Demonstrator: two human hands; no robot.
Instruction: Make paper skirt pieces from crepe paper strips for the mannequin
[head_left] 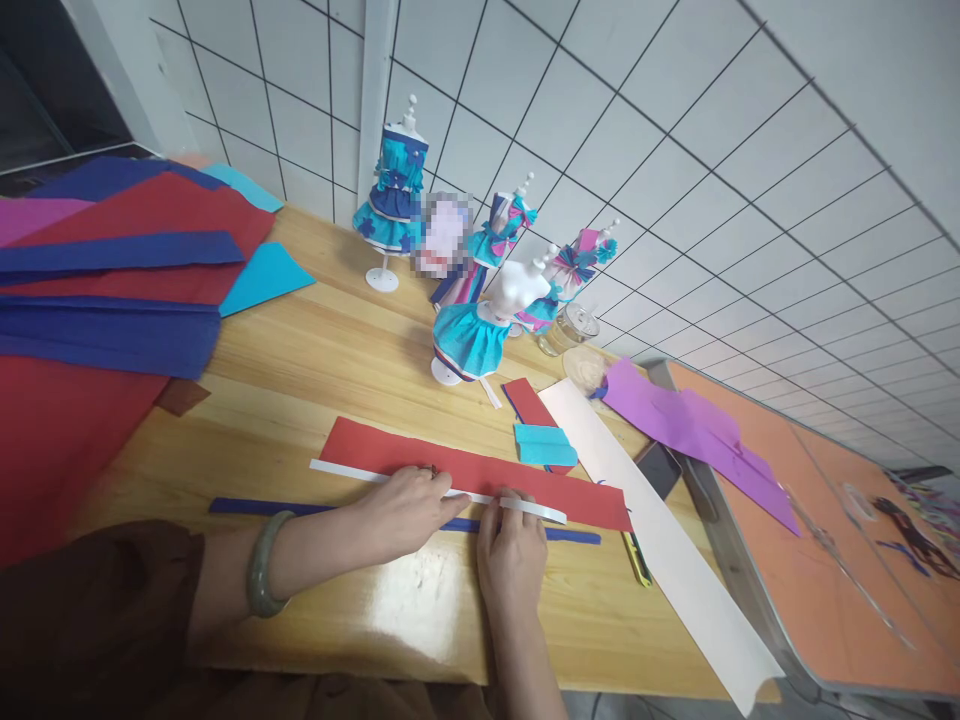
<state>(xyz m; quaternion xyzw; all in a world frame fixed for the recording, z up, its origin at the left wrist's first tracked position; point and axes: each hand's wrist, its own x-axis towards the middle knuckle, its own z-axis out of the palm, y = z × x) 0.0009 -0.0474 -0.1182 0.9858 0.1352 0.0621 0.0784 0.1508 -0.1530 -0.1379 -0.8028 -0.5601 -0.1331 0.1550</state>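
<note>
A long red paper strip (450,460) lies slantwise on the wooden table. Along its near edge runs a narrow white strip (345,470), whose right end stands slightly off the red paper. My left hand (409,508), fingers bent together, presses on the white strip near its middle. Just to the right, my right hand (516,550) has its fingertips closed at the same strip, which crosses over them; part of the grip is hidden. Under both hands passes a thin dark blue strip (574,536), lying nearer to me.
Small dress forms wearing blue paper outfits, one a turquoise skirt (471,340), stand at the back. Red and blue sheets (150,330) cover the left. To the right lie a long white sheet (660,540), a yellow cutter (637,560) and purple paper (675,420).
</note>
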